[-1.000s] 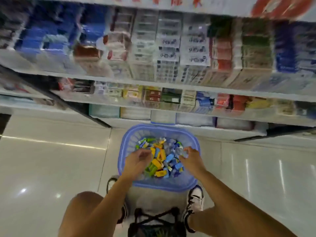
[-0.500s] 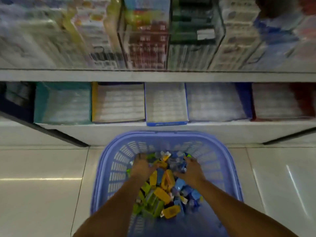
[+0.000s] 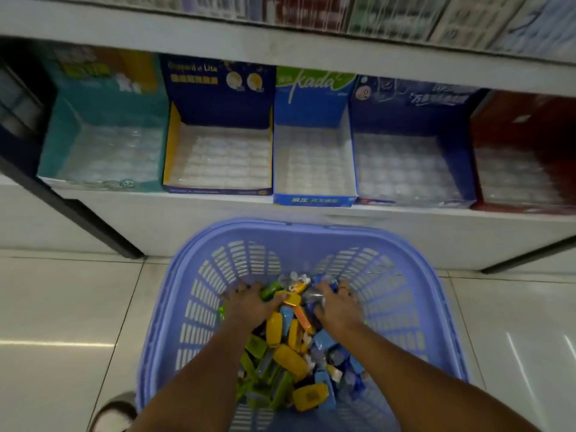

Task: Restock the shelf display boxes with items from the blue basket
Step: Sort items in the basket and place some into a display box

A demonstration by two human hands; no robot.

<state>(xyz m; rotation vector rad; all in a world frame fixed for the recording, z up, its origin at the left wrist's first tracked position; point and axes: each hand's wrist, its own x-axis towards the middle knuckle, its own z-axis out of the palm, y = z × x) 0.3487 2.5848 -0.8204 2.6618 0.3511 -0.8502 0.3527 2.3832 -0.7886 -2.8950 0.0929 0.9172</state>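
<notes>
**Head view: both hands in the blue basket (image 3: pixel 311 233), which sits on the floor (image 3: pixel 62 307) just before the bottom shelf (image 3: pixel 202 222).** The left hand (image 3: pixel 249 307) and right hand (image 3: pixel 338 307) lie on the far end of the heap of small packs (image 3: pixel 286 360), fingers bent down among them. Whether either grip has closed on a pack cannot be told. The packs lie at mixed angles. The display boxes (image 3: pixel 314 199) stand ahead and above. The left hand is nearer the teal box (image 3: pixel 62 145), the right nearer the red box (image 3: pixel 514 120).

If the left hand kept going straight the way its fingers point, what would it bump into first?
The left hand points forward and down into the items. Going on, it would likely push through those first, then meet the far wall of the basket; depth is unclear.
</notes>
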